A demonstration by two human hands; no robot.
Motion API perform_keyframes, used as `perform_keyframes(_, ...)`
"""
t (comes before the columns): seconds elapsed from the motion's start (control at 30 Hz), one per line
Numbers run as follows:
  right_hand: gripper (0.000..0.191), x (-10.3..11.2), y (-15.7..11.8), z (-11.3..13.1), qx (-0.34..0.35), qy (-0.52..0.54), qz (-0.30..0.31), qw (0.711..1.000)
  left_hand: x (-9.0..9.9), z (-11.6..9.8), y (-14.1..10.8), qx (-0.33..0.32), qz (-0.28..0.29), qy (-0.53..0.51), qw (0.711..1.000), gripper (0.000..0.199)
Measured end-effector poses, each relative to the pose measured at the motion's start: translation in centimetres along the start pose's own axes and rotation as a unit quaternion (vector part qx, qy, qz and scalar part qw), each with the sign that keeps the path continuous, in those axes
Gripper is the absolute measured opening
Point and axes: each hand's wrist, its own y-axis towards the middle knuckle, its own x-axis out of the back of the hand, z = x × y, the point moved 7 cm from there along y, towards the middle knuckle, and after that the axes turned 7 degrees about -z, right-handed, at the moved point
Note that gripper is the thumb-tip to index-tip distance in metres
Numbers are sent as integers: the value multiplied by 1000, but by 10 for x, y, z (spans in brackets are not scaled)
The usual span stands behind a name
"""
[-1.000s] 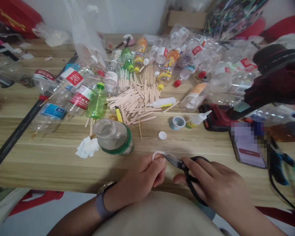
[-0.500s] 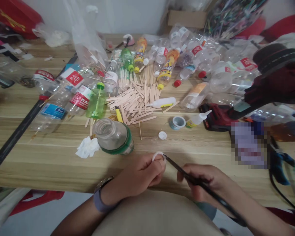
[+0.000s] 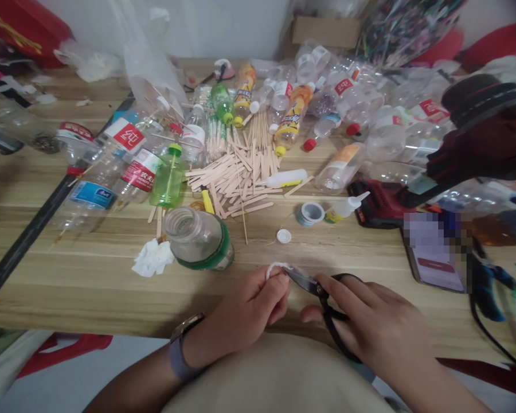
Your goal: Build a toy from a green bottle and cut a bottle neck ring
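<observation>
Near the table's front edge my left hand (image 3: 258, 304) is closed, pinching a thin white plastic ring (image 3: 272, 268) whose upper edge stands out above the fingers. My right hand (image 3: 370, 315) grips a pair of black-handled scissors (image 3: 303, 281) by the loops. The blade tips point left and touch the ring beside my left fingertips; whether they have cut in I cannot tell. Just beyond my left hand, a cut plastic bottle piece with a green band (image 3: 198, 238) lies tilted, its open neck facing up and left. A small white cap (image 3: 284, 236) lies on the table beyond the hands.
Wooden sticks (image 3: 227, 178) are heaped mid-table, with plastic bottles (image 3: 294, 117) behind. A glue bottle (image 3: 344, 207) and a grey spool (image 3: 311, 214) stand before a red-black power tool (image 3: 378, 203). A phone (image 3: 438, 258) lies right, a crumpled tissue (image 3: 153, 257) left.
My right hand has turned the scissors, so the blades and loops show broadside instead of edge-on. My left hand keeps the ring in nearly the same place.
</observation>
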Motion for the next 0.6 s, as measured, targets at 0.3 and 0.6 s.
perform_keyframes(0.3,29,-1,-2,1,7,6,-2,1000,3,-5,-7,-31,-28,67,997,41)
perform_keyframes(0.6,39,-7,-7,-7,-53,167,60,983,-1,-2,-4,-16,9,17,1000,41)
